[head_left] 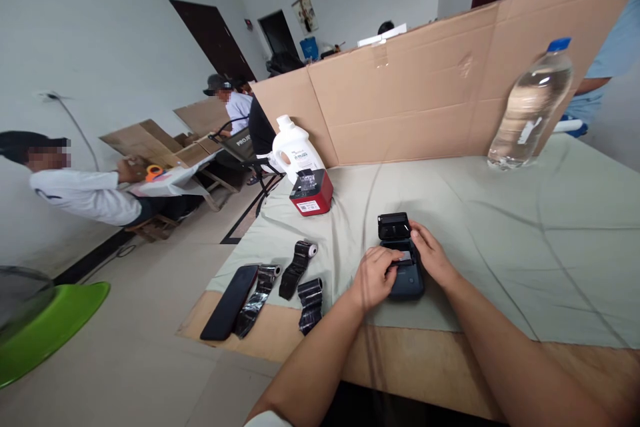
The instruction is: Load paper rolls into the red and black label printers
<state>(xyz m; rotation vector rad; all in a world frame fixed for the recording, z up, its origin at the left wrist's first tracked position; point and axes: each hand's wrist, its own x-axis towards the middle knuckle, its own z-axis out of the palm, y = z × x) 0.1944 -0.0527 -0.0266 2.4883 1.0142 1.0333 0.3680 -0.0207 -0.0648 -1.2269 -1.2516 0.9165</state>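
Head view: printer (407, 285) (compact, dark blue, looks like a label type) sits on the cloth-covered desk (415, 355), just right of centre in the lower half of the frame. Lid (393, 228) flipped up, bay exposed.

My left hand (376, 275): fingers bent close together over the bay, tips by a pale piece inside; can't tell if they're pinched on it. My right hand (433, 259): fingertips at the lid's lower right corner, rest along the printer's right side. Looks like contact; can't tell if it's a grip, thumb hidden.

Handling, my read: rigid plastic shell, light enough for one hand, may slide on cloth. Lid is glossy, probably slick; its hinge is the fragile bit, so don't lift by it. Best hold: both side walls, low down. Inside the bay, fingertips only, light pressure.

Black film roll (311, 297) left of my wrist: light, floppy tail, creases easily. Take it by the wound end.
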